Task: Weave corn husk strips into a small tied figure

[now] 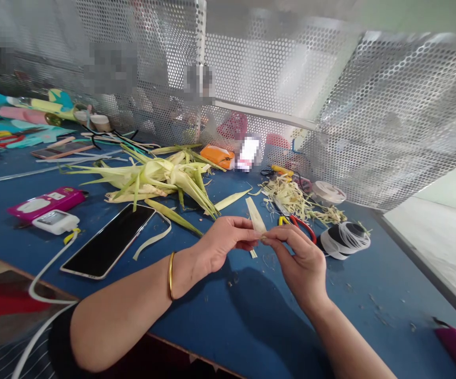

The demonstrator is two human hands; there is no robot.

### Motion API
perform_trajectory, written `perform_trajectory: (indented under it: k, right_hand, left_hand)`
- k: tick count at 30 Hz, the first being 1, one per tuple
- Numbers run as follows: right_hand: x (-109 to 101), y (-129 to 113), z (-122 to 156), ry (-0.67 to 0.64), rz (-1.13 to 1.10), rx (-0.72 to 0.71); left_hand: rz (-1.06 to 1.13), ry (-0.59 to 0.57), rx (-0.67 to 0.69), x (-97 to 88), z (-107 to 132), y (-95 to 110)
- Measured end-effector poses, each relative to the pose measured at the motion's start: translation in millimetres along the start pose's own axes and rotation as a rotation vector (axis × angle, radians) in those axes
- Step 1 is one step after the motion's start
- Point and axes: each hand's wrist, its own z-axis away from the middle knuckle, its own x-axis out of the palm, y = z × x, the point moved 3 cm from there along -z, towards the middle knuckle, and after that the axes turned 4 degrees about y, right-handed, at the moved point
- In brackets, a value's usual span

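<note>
My left hand (230,239) and my right hand (297,252) meet above the blue table (259,310), fingertips almost touching. Between them is a pale strip of corn husk (255,215), its broad end pointing up and away. The left fingers pinch it from the left. At its lower end, the right thumb and index finger are pressed together on it; the exact grip there is partly hidden. Behind the right hand lie scissors with red handles (306,227) and a yellow-handled tool (283,220). A spool of white thread (345,240) sits right of that hand.
A heap of corn husks (160,176) lies at left centre, husk scraps (285,195) to the right. A phone (109,242), a magenta box (48,202) and a white device with a cable (56,221) are at left. A perforated metal screen (259,73) borders the back.
</note>
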Motion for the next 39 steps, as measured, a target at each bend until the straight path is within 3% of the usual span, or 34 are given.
perform_trajectory:
  k: [8,19,30,34,39]
  right_hand:
    - [1,1,-1,0.008,-0.032,0.1]
    - [9,14,8,0.045,-0.251,0.462]
    - [11,17,8,0.127,-0.375,0.526]
    - [11,18,7,0.14,-0.434,0.566]
    - [12,20,6,0.145,-0.525,0.613]
  left_hand:
    - [-0.114,0.051,0.132,2.6,2,3]
    - [-0.109,0.104,0.155,7.9,3,1]
    - [-0.103,0.034,0.191,10.1,3,-2]
    - [-0.061,0.103,0.14,8.2,2,-4]
    - [0.004,0.102,0.018,5.1,-1,-8]
